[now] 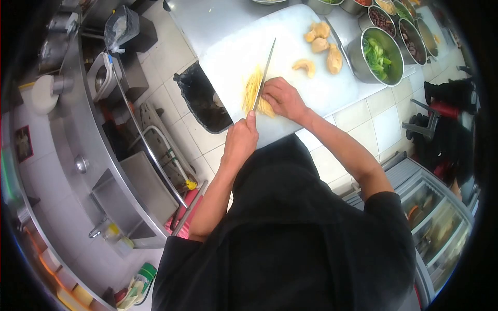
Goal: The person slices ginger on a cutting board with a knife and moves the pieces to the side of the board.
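Observation:
My left hand (241, 138) is closed round the handle of a kitchen knife (268, 63), its long blade pointing away from me over the white cutting board (228, 57). Curled fingers of my right hand (283, 99) press down on pale yellow slices, which look like ginger, close against the blade's right side. On the other side of the blade lies a heap of thin yellow shreds (251, 89). Several peeled chunks that look like ginger (334, 59) sit at the board's right, with a curved piece (305, 67) apart from them.
A steel pot of green leafy vegetables (377, 56) stands right of the board, with more filled containers (381, 22) behind it. Below the board's left edge is a black-lined bin (199, 98). A steel sink counter (122, 194) runs along the left; a glass-topped cabinet (428, 207) is at right.

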`<action>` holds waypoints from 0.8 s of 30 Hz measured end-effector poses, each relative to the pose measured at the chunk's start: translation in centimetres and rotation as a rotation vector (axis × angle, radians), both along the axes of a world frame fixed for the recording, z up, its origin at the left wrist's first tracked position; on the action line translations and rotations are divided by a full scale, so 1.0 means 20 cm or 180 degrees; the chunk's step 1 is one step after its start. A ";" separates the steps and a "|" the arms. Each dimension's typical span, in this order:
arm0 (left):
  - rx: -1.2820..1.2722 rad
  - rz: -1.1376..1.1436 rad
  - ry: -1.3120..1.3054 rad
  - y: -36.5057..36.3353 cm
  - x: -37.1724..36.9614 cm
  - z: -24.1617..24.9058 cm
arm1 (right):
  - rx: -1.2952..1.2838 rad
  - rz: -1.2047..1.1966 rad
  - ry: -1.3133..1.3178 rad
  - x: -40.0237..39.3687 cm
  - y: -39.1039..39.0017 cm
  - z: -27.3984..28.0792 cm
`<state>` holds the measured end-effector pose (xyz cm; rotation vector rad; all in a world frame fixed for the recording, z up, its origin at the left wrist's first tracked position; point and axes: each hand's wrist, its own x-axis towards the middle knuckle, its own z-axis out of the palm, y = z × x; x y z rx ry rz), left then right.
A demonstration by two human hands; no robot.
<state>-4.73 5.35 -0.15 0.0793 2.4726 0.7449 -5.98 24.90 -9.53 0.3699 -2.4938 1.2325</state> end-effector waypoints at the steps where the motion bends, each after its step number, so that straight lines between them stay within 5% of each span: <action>1: -0.0042 0.0013 -0.0110 -0.03 0.03 0.05 | -0.0016 -0.0011 0.0042 0.02 -0.01 -0.01; 8: -0.0207 0.0167 -0.0443 -0.15 0.22 0.19 | -0.0041 0.0038 0.0160 0.02 -0.01 0.00; 15: 0.0101 0.0022 -0.0045 -0.07 0.11 -0.10 | -0.0161 -0.0043 0.0031 0.05 -0.03 0.00; 24: -0.0146 0.0193 -0.0365 -0.09 0.10 0.18 | 0.0204 0.0373 -0.0323 0.02 0.11 0.11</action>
